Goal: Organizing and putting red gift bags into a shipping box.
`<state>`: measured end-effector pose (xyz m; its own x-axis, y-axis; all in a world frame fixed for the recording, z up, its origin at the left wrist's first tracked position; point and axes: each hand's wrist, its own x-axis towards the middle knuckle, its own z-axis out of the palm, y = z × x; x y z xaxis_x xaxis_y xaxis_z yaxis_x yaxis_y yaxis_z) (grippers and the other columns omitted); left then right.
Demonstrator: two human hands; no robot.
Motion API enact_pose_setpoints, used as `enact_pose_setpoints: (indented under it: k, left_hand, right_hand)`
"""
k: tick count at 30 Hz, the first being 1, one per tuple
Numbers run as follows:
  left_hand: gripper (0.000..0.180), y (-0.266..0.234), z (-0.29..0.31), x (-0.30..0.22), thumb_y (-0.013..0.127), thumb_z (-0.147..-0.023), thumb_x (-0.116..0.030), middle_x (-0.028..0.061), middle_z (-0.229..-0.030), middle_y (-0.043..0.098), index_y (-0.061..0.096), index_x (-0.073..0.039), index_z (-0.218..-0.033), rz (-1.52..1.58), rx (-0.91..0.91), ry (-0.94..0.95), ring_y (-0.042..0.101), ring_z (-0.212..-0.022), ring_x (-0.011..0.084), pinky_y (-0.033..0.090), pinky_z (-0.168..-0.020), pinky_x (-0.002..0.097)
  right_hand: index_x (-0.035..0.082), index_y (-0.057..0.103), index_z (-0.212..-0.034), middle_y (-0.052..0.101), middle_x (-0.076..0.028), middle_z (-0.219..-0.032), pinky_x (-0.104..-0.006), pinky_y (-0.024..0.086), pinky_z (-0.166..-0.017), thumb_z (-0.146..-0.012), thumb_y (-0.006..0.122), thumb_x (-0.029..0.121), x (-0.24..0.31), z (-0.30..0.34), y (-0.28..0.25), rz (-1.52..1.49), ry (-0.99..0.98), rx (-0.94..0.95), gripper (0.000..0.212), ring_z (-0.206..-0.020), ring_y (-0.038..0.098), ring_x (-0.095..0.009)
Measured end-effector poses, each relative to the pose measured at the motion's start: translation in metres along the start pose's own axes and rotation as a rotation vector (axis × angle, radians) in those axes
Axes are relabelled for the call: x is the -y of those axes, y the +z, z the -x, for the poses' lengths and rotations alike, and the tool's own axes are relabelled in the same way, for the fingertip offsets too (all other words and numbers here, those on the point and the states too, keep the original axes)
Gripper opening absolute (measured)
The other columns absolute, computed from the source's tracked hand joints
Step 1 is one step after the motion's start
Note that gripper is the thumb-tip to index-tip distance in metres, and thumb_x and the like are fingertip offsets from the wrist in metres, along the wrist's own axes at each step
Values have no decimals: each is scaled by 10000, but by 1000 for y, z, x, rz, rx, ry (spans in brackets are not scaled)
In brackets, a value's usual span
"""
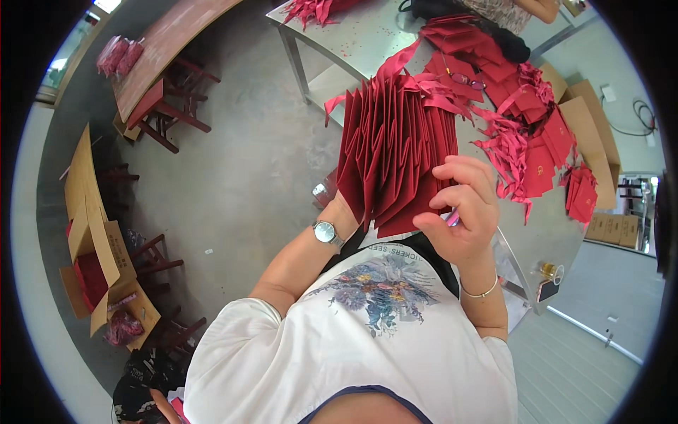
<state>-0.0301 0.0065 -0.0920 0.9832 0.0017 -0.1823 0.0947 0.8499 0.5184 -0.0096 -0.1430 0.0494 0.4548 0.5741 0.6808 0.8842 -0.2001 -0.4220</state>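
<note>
My left hand (344, 205), mostly hidden behind a thick stack of folded dark-red paper bags (395, 148), grips them from the left and below. The stack is fanned, its flat bags standing edge-on, and red ribbons (399, 63) hang loose from its far end. Close against the right edge of the stack is my right hand (466, 205), its fingers curled and its thumb held apart from them. Within those curled fingers shows part of a slim purple thing (453, 218); its kind is too covered to make out.
A metal table (353, 42) bears piles of red bags (540, 159) and loose ribbons (505, 145) at the right. A glass cup (552, 272) and a phone (547, 290) are near its edge. Wooden stools (166, 106) and an opened carton (109, 258) stand left. Another person (512, 14) is opposite.
</note>
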Motion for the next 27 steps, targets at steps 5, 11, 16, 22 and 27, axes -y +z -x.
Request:
enact_pose_setpoints:
  k: [5, 11, 16, 22, 27]
  left_hand:
    - [394, -4, -5, 0, 392, -950, -240, 158, -1150, 604, 500, -3, -1245, 102, -5, -15, 605, -1031, 267, 481, -942, 379]
    - [395, -2, -3, -7, 391, -949, -240, 158, -1151, 605, 502, -3, -1244, 221, 1, -31, 604, -1033, 267, 478, -946, 380]
    - [402, -6, 0, -10, 377, -952, -262, 149, -1197, 590, 511, -18, -1243, 236, 134, 51, 593, -1063, 250, 445, -983, 384]
    - [462, -6, 8, -15, 383, -972, -370, 134, -1241, 565, 471, -41, -1285, 417, 14, -107, 562, -1116, 251, 417, -1012, 397]
    - [513, -5, 20, -22, 386, -964, -414, 140, -1299, 518, 445, -36, -1306, 415, 78, -113, 515, -1178, 266, 371, -1049, 413]
  right_hand:
    - [62, 548, -717, 593, -110, -878, -356, 455, -713, -620, 769, 80, 8, -1, 9, 60, 98, -33, 243, -828, 561, -289]
    - [31, 626, -937, 566, -144, -1038, -349, 435, -762, -686, 635, -16, 16, 0, 12, 31, 169, -1, 255, -902, 549, -282]
    - [66, 656, -999, 542, -159, -1119, -378, 390, -805, -669, 567, -17, 21, -6, 8, 146, 65, 172, 352, -961, 536, -285]
    - [78, 662, -996, 553, -140, -1112, -395, 387, -839, -669, 559, 3, 22, -4, 9, 243, 29, 251, 351, -979, 532, -301]
    - [54, 650, -976, 558, -139, -1099, -411, 388, -877, -677, 544, 1, 29, -3, 13, 207, 93, 271, 322, -987, 529, -313]
